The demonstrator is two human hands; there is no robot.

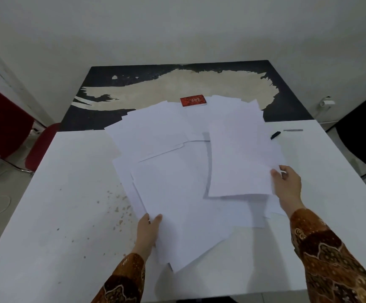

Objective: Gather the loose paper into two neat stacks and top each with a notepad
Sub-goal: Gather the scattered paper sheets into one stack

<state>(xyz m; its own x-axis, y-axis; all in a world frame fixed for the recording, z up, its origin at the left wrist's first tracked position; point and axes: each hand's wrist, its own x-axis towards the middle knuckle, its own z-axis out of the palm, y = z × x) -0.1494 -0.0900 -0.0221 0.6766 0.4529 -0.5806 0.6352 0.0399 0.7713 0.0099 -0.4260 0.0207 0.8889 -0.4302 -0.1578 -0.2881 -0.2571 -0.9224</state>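
Note:
Several loose white sheets of paper (166,136) lie fanned over the middle of the white table (64,193). My left hand (148,229) grips the near left edge of a bunch of sheets (184,204), thumb on top. Over at the right, my right hand (287,184) pinches the edge of a sheet (239,154) that is lifted above the pile and casts a shadow. A red notepad (193,101) sits at the far end of the pile, partly on the paper. I see only one notepad.
A black pen (275,135) lies on the table to the right of the paper. Brown specks mark the table left of the pile. Beyond is a dark table with a pale worn patch (177,84). A red chair (40,147) stands at left, a black chair (361,138) at right.

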